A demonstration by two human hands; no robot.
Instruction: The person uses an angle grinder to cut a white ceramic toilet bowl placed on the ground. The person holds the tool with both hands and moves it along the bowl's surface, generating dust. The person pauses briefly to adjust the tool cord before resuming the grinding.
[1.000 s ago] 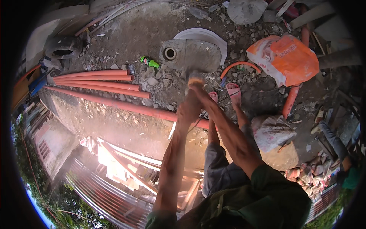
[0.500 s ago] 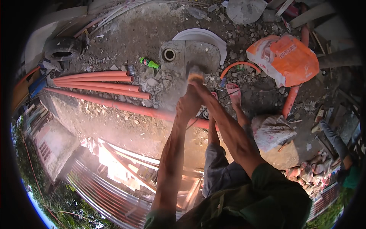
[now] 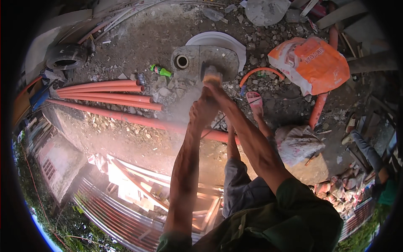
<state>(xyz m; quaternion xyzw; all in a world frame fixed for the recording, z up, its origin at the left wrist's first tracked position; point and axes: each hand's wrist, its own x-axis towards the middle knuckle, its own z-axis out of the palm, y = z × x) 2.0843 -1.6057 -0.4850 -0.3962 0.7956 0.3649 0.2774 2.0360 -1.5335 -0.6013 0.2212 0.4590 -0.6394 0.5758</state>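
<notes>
My left hand [image 3: 202,110] and my right hand [image 3: 213,91] are both closed on an orange-and-grey power grinder [image 3: 213,77], whose body is partly hidden by my hands and by dust. Its head rests on or just over a grey concrete slab [image 3: 196,59] with a round pipe opening [image 3: 181,61] at its left part and a white curved piece [image 3: 213,38] behind it. Pale dust hangs to the left of the tool. A black cord [image 3: 216,125] trails below my hands. My sandalled foot [image 3: 255,105] stands right of the slab.
Orange pipes [image 3: 105,97] lie at left, near a green bottle [image 3: 160,69] and a tyre [image 3: 67,56]. A curved pipe [image 3: 262,70], an orange-and-white bag [image 3: 315,65] and a pale sack [image 3: 298,145] lie at right among rubble. Another person's leg [image 3: 363,151] shows at far right.
My hands and the grinder have moved a little forward over the slab, toward the upper part of the view. The dust beside them looks thicker. The whole view has shifted slightly.
</notes>
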